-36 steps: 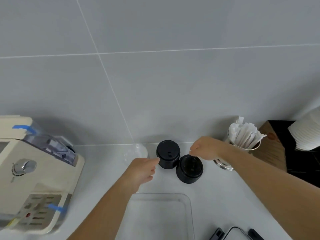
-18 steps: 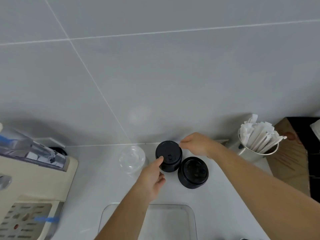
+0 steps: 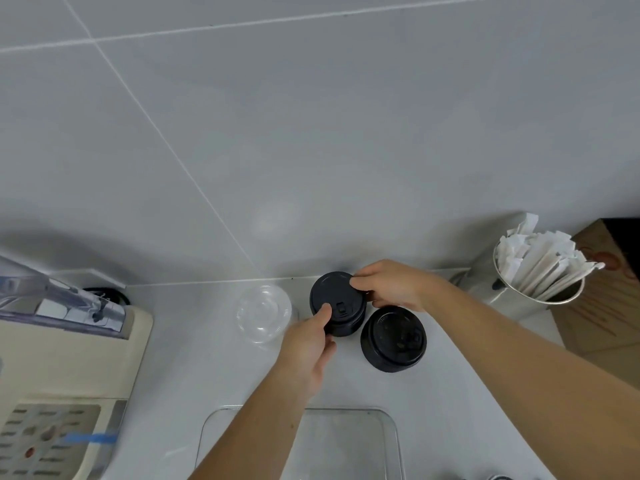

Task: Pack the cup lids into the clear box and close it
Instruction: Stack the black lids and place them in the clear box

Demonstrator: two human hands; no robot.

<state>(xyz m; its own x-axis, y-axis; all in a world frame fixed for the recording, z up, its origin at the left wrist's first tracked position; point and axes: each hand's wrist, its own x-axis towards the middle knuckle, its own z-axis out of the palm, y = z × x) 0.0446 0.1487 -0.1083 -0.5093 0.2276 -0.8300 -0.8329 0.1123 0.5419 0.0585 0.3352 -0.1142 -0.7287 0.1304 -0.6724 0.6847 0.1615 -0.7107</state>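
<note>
We pinch the rear stack of round black plastic cup lids [image 3: 337,303] between left grip [image 3: 308,344] and right grip [image 3: 389,285], both curled on it, on the white tabletop [image 3: 221,368].

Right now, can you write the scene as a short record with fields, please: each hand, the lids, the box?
left hand: thumb on the near edge of the rear stack of black plastic cup lids, gripping it
right hand: pinching the far side of that stack
second stack of black lids: on the white counter, untouched
clear domed lids: left of the black stacks
clear plastic box: open, nearest the person
</note>
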